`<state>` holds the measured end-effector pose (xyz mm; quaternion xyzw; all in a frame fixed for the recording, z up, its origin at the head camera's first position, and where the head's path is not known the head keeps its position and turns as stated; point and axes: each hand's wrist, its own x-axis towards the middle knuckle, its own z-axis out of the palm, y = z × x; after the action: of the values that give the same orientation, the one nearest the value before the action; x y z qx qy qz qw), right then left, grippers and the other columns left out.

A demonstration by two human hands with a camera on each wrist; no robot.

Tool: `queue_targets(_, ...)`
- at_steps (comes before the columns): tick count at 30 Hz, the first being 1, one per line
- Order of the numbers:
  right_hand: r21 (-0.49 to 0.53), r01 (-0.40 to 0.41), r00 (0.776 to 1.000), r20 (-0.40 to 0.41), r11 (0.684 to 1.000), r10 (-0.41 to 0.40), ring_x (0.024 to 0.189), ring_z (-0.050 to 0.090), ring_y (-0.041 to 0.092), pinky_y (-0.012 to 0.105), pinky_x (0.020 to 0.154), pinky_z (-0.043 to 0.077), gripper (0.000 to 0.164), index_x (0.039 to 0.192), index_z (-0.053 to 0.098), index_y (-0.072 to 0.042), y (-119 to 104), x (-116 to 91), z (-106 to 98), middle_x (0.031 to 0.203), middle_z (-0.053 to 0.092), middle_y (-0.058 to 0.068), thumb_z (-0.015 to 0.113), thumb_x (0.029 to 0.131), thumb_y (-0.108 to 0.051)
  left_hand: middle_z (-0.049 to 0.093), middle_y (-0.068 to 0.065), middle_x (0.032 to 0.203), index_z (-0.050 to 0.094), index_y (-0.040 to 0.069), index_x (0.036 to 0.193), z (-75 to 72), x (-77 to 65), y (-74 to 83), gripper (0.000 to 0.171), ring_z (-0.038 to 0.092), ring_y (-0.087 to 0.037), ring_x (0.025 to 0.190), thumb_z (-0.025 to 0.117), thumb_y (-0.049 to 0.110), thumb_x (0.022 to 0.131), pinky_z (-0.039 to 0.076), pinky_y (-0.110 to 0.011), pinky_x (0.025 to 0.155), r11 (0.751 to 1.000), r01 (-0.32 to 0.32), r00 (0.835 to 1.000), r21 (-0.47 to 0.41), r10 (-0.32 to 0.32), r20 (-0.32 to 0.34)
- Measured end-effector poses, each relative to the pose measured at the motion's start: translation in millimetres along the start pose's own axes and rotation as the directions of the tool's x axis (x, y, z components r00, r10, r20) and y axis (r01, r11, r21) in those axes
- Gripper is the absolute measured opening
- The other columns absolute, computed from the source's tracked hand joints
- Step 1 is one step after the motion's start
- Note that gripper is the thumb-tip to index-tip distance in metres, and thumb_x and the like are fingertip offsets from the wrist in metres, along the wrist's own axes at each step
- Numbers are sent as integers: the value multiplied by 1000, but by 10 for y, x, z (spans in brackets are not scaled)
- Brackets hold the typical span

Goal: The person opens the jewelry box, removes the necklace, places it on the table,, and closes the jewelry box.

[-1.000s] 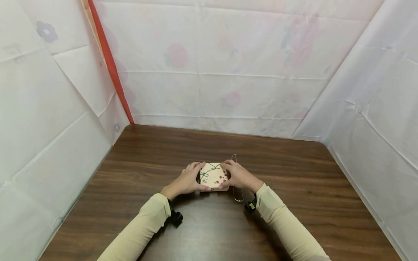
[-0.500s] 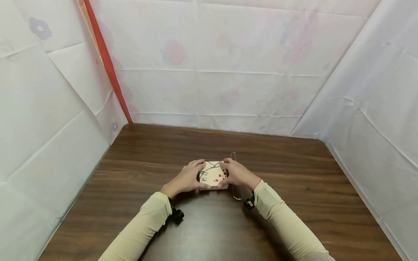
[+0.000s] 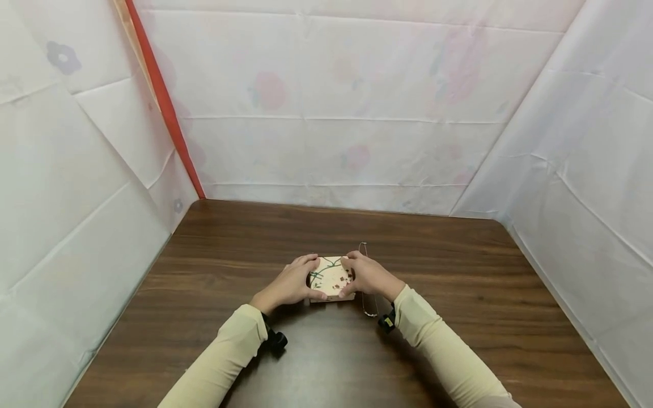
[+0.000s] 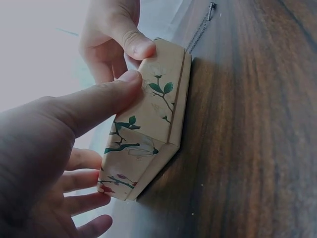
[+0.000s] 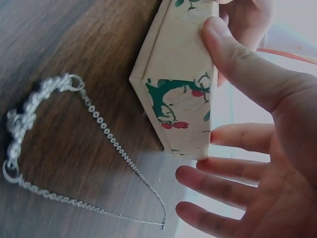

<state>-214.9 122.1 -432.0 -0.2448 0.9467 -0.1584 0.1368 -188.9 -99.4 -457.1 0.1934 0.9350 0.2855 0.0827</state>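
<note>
A small cream box (image 3: 331, 276) printed with green branches and red flowers sits on the table, its lid on. My left hand (image 3: 292, 282) grips its left side, thumb on the front face and fingers toward the back. From the right side, my right hand (image 3: 376, 276) holds it the same way. In the left wrist view a thin seam runs along the lower edge of the box (image 4: 158, 106). A silver chain necklace (image 5: 116, 146) with a beaded section lies just right of the box, partly hidden under the right hand in the head view.
The dark wood-grain table (image 3: 326, 362) has pale patterned cloth (image 3: 316, 153) hanging at its back and both sides. A red strip (image 3: 163, 105) runs down the back left corner. Black wrist cameras are strapped under both sleeves.
</note>
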Motion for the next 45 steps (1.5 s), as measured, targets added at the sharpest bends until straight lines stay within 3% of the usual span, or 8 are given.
queue_targets(5,2,1,1000,3,1000,-1,129,51,33,45,104,44,89,145,46,-9,-37,12,1,147,43,14,84,71,-41,34,-11,157,41,5,147,9,0,-27,92,29,-33,146,80,47,76,25,-62,113,1000,19,1000,12,-19,-5)
queue_targets(14,-27,7,1000,7,1000,-7,124,54,31,45,101,45,91,145,46,-7,-44,0,41,144,45,15,84,70,-42,37,-11,155,44,5,146,44,0,-45,91,33,-35,143,81,48,74,29,-60,111,999,-13,1000,36,13,-2)
queue_targets(22,-14,30,999,-20,999,-30,119,56,31,44,96,47,81,137,54,-8,-13,4,48,141,48,16,85,70,-42,36,-11,155,43,6,146,21,37,-36,92,33,-33,144,81,48,74,28,-57,113,1000,-3,1000,31,2,7)
queue_targets(32,-22,43,999,3,999,-43,121,55,33,45,98,47,84,141,51,-7,-17,-22,43,142,46,17,83,72,-43,37,-12,153,45,7,143,21,35,-30,89,35,-33,142,82,47,73,29,-56,112,1000,14,1000,14,-14,26)
queue_targets(41,-82,57,998,5,995,-57,116,58,32,45,95,48,76,134,54,-7,-35,-39,-5,139,49,15,82,73,-43,37,-13,153,45,9,144,17,41,-20,88,33,-33,143,82,47,74,28,-62,111,1000,4,1000,-10,-4,29)
queue_targets(45,-64,46,999,17,997,-45,119,57,34,46,97,48,81,140,50,-8,-48,-27,1,144,46,16,81,74,-45,36,-13,153,45,9,144,-4,34,-47,89,33,-33,143,82,47,73,27,-63,110,1000,10,999,-16,-9,33)
